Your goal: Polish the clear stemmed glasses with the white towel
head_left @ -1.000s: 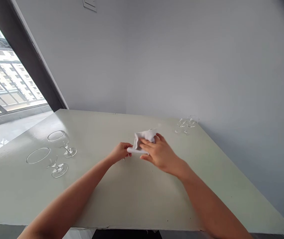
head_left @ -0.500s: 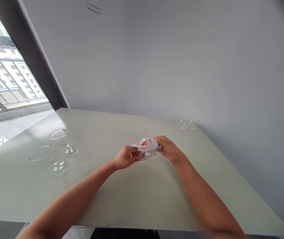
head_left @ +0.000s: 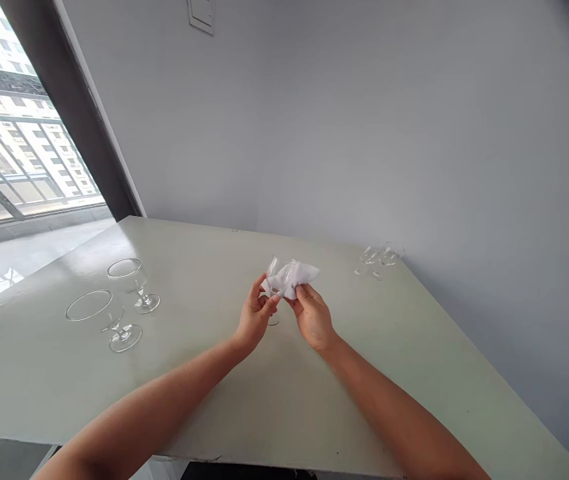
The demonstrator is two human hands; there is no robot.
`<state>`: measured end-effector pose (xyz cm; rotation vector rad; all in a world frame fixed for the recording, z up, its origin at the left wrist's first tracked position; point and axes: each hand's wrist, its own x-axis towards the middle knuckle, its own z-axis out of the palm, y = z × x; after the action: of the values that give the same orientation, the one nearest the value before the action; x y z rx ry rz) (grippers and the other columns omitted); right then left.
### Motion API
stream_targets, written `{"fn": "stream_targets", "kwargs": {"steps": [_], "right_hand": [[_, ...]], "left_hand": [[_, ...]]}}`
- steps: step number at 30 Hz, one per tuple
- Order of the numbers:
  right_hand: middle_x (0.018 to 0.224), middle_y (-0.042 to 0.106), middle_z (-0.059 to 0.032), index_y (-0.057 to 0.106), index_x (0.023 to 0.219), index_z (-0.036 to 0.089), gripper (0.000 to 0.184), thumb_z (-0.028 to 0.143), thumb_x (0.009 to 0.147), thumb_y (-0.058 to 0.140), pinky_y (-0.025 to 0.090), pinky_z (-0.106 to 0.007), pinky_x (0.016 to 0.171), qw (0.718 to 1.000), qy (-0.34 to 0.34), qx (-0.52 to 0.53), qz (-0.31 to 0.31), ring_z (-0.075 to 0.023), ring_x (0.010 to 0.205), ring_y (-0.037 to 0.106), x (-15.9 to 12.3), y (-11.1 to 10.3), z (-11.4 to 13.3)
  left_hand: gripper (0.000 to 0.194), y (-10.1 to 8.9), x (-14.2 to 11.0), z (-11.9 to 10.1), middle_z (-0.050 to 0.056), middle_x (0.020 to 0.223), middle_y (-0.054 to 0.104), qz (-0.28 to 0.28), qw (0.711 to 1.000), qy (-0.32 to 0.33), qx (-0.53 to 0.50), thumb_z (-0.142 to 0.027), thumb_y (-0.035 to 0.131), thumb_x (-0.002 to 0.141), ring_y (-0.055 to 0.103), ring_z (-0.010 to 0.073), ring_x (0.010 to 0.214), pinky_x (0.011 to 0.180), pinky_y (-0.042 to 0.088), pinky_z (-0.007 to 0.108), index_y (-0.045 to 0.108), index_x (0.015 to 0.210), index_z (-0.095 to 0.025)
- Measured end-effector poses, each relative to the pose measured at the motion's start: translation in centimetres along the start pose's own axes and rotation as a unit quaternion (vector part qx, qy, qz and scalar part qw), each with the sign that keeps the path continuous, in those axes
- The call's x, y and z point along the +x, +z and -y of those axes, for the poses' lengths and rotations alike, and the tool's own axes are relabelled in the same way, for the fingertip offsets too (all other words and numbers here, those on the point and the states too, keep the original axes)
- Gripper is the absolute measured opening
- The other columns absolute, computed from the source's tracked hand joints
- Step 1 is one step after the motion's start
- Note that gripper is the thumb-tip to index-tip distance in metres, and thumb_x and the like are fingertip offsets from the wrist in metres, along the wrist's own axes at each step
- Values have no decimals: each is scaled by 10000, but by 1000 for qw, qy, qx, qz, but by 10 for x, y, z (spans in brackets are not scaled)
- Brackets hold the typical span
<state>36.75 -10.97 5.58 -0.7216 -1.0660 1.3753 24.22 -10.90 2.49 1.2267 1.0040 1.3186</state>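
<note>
Over the middle of the table, my left hand grips a clear stemmed glass, its fingers closed round the lower part. The bowl points up and away, and the round foot shows just below my fingers. My right hand is closed on a white cloth, thumb on top. That cloth lies against the glass bowl and hides part of it. Both hands are close together, with the cloth spanning between them.
Two stemmed glasses, a nearer one and a farther one, stand upright on the left of the pale table. More small glasses stand at the far right edge by the wall. A window is at the left.
The glass has turned from lying sideways to bowl up. My right hand has come lower and left, now holding the cloth against the bowl's outside. The view has shifted slightly.
</note>
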Motion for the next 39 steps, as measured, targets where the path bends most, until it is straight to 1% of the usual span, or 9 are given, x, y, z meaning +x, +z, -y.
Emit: {"fn": "stream_targets", "kwargs": {"steps": [5, 9, 12, 18, 23, 25, 30, 34, 39], "right_hand": [[1052, 604, -38, 595, 980, 219, 284, 433, 806, 527, 386, -340, 906, 998, 28, -55, 18, -201, 1036, 510, -8, 3, -26], [970, 627, -36, 608, 930, 214, 285, 444, 766, 572, 404, -331, 877, 998, 54, -35, 10, -197, 991, 532, -7, 4, -35], [864, 638, -28, 610, 889, 216, 268, 429, 726, 617, 440, -319, 799, 996, 93, 11, 11, -188, 892, 565, -3, 1, -32], [689, 615, -10, 598, 788, 187, 286, 455, 695, 640, 465, -301, 605, 982, 177, 68, 12, -155, 626, 571, 8, -15, -23], [672, 597, -10, 600, 796, 177, 325, 473, 672, 650, 457, -300, 546, 953, 266, 93, 111, -155, 592, 554, 6, -22, -24], [658, 585, -6, 595, 780, 172, 322, 467, 667, 660, 439, -274, 547, 950, 278, 74, 120, -143, 588, 544, 7, -24, -25], [758, 602, -19, 590, 861, 174, 343, 485, 717, 609, 421, -296, 677, 964, 154, -177, 125, -170, 727, 554, 12, -29, -23], [792, 606, -47, 596, 858, 203, 254, 437, 796, 520, 385, -319, 707, 880, -2, -465, 99, -208, 778, 544, 15, -33, -22], [758, 587, -83, 582, 818, 196, 272, 389, 863, 397, 361, -325, 671, 795, -117, -595, 3, -223, 734, 531, 24, -42, 1]], "left_hand": [[462, 1, 0, 9, 70, 1254, 330, -82, 989, 54, 108, -275, 491, 812, 505, 142, 943, 730, 462, 273, 394, 1259, -343], [547, 5, -6, 11, 45, 1406, 157, -70, 980, 87, 167, -146, 463, 790, 265, 222, 1272, 901, 402, 354, 378, 1284, -364], [614, 7, -9, 9, 32, 1437, 127, -15, 986, 66, 152, -131, 488, 767, 231, 233, 1296, 935, 382, 368, 338, 1312, -370], [525, -7, 9, -1, 94, 1332, 400, 55, 998, -14, -35, -333, 583, 757, 408, 247, 1191, 901, 415, 351, 415, 1248, -252], [614, -25, 26, -7, 141, 1282, 478, 235, 940, -123, -216, -366, 674, 667, 538, 273, 1061, 816, 459, 367, 443, 1215, -212], [598, -28, 28, -8, 144, 1240, 518, 249, 929, -138, -234, -330, 717, 624, 571, 265, 1012, 791, 465, 350, 483, 1158, -199], [495, -26, 29, -3, 130, 1146, 591, 125, 963, -144, -190, -281, 719, 647, 601, 216, 946, 751, 468, 298, 501, 1078, -171], [472, -23, 30, 3, 115, 1080, 623, 54, 972, -132, -188, -241, 720, 658, 591, 176, 977, 877, 438, 301, 503, 1067, -148], [368, -33, 38, -4, 113, 1067, 616, -9, 962, -130, -238, -245, 709, 676, 610, 200, 965, 894, 468, 350, 529, 978, -134]]}}
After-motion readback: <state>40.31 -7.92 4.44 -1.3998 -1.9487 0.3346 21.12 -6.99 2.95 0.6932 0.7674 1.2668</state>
